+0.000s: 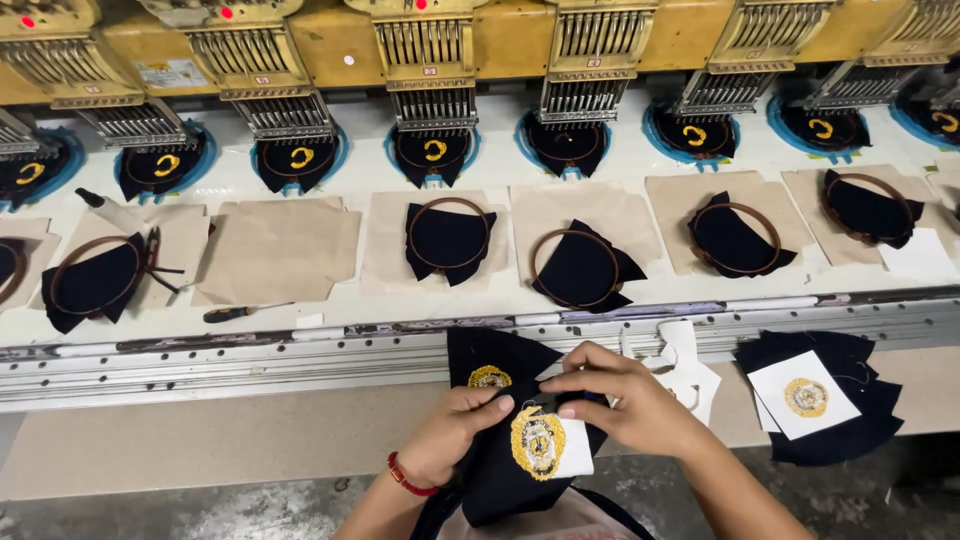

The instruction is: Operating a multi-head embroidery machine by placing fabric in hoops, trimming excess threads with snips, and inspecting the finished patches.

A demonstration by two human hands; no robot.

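Below the table [300,420] edge, near the person's body, the left hand [455,430] and right hand [625,400] each keep a pinching grip on a dark fabric piece [500,460] bearing a gold embroidered badge [537,442]. Hooped dark cloths [580,268] lie on the table above, beneath the embroidery heads [432,60].

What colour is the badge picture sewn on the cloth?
Gold-yellow stitched badge on the dark navy cloth piece, clearest in the head view.
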